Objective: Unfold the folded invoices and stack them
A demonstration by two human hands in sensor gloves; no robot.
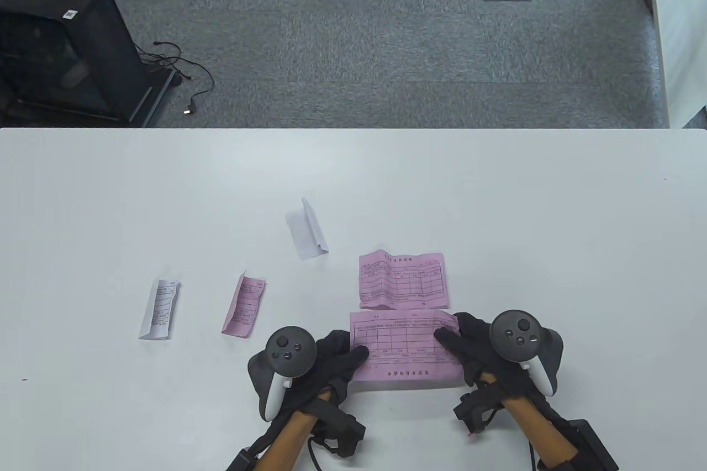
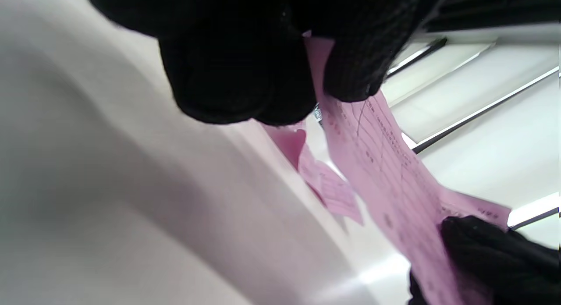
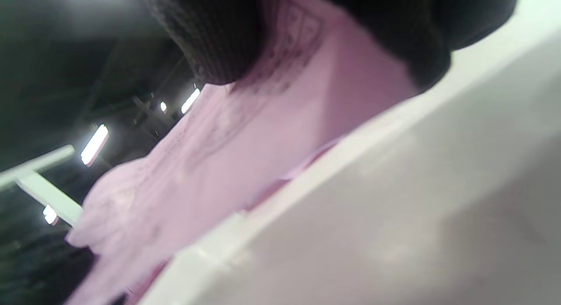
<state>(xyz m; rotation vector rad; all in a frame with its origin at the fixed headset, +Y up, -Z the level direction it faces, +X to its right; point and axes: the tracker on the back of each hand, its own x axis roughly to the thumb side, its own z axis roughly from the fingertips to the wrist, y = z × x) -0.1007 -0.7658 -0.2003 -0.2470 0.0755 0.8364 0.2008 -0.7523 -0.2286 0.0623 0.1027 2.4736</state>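
Observation:
Both hands hold an unfolded pink invoice (image 1: 406, 347) spread open just above the table near its front edge. My left hand (image 1: 337, 355) pinches its left edge, thumb on top; the left wrist view shows the sheet (image 2: 385, 164) between my fingers (image 2: 350, 68). My right hand (image 1: 458, 347) pinches its right edge; the sheet also fills the right wrist view (image 3: 228, 156). A second unfolded pink invoice (image 1: 402, 280) lies flat just beyond it. A folded pink invoice (image 1: 243, 305), a folded white invoice (image 1: 159, 309) and another folded white invoice (image 1: 307, 229) lie to the left.
The white table (image 1: 497, 200) stretches wide around the papers; its far edge meets grey carpet. A black cabinet (image 1: 66, 46) with cables stands on the floor at the far left.

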